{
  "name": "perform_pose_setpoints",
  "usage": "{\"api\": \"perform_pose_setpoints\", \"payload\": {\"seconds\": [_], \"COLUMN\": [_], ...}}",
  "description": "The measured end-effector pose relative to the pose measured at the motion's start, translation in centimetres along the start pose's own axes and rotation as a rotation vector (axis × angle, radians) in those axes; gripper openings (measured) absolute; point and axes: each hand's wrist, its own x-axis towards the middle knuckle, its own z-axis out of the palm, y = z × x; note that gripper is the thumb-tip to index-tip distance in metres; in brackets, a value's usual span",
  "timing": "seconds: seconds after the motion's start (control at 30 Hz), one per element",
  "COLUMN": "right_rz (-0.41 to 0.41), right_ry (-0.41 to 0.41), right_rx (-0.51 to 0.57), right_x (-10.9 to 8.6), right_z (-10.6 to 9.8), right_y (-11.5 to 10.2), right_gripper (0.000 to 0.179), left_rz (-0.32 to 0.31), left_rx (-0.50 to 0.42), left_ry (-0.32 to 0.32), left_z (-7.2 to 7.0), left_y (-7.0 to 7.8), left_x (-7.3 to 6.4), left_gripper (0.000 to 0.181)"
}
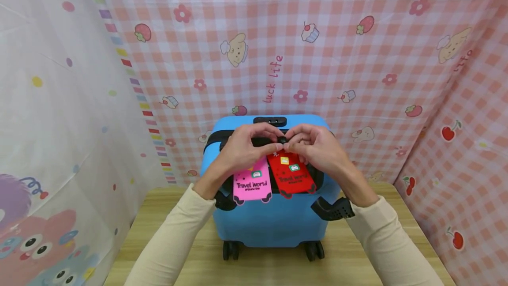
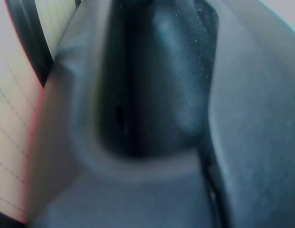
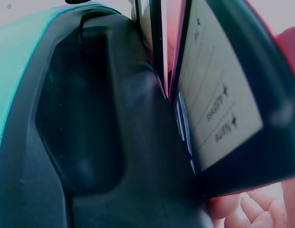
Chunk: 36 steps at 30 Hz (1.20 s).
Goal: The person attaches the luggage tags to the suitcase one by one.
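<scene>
A blue suitcase (image 1: 270, 220) stands upright on its wheels, and a pink luggage tag (image 1: 252, 184) and a red luggage tag (image 1: 293, 175) hang side by side at its black handle. My left hand (image 1: 243, 148) and right hand (image 1: 320, 147) meet above the tags, thumbs and forefingers pinching a small black strap piece (image 1: 282, 140). The exact shape of that piece is hidden by the fingertips. In the right wrist view, the red tag's lined card (image 3: 218, 95) faces the handle, with my right-hand fingers (image 3: 252, 211) below it. The left wrist view shows the black handle recess (image 2: 161, 95) close up.
A black combination lock (image 1: 270, 121) sits on the suitcase's top. Pale wood-grain tabletop (image 1: 174, 242) lies beneath. A pink checked cloth (image 1: 254, 56) hangs behind, with more cloth at the left and right sides.
</scene>
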Motion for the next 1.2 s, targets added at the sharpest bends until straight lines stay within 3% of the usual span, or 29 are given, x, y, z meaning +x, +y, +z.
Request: {"api": "perform_pose_setpoints", "payload": {"seconds": [0.37, 1.2], "right_rz": [0.004, -0.033], "right_ry": [0.015, 0.019], "right_rx": [-0.011, -0.008], "right_x": [-0.01, -0.12], "right_z": [0.1, 0.17], "right_y": [-0.15, 0.06], "right_gripper": [0.019, 0.019], "left_rz": [-0.045, -0.065], "left_rx": [0.005, 0.012], "left_ry": [0.007, 0.005], "left_z": [-0.01, 0.01], "left_y": [0.38, 0.48], "left_x": [0.05, 0.17], "left_gripper": [0.017, 0.015]}}
